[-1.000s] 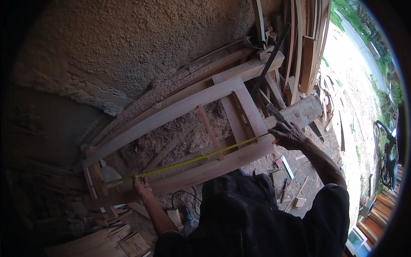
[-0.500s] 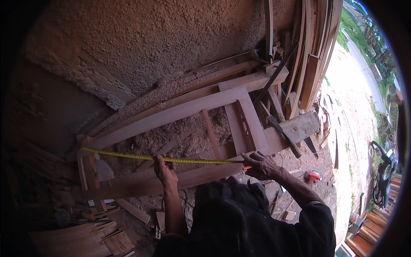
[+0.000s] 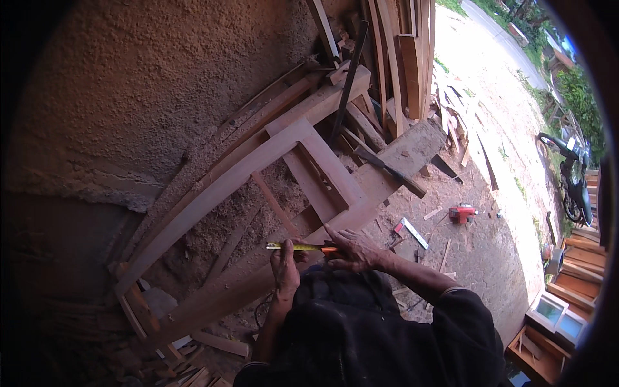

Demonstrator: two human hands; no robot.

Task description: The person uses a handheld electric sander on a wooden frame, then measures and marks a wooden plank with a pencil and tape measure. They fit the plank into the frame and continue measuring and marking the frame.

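A short length of yellow tape measure blade (image 3: 306,247) stretches between my two hands, above the near rail of a wooden frame (image 3: 222,173). My left hand (image 3: 285,267) pinches the blade close to its free end. At the other end my right hand (image 3: 356,250) is closed around the tape measure's case, mostly hidden by the fingers; something orange (image 3: 331,249) shows at them. The frame has long curved rails, a thin reddish stick (image 3: 274,203) lying across its opening, and a narrow slotted section at its far right end.
A thick board (image 3: 412,151) under the frame bears a dark hand tool (image 3: 390,173). On the ground at right lie a red power tool (image 3: 462,214) and a try square (image 3: 412,233). Long planks (image 3: 393,64) lean at the back by a rough wall (image 3: 161,77). A motorcycle (image 3: 570,171) stands outside.
The long blade that reached the frame's left end has come away from it and is now short. My hands have drawn closer together, and the view has turned and shifted right.
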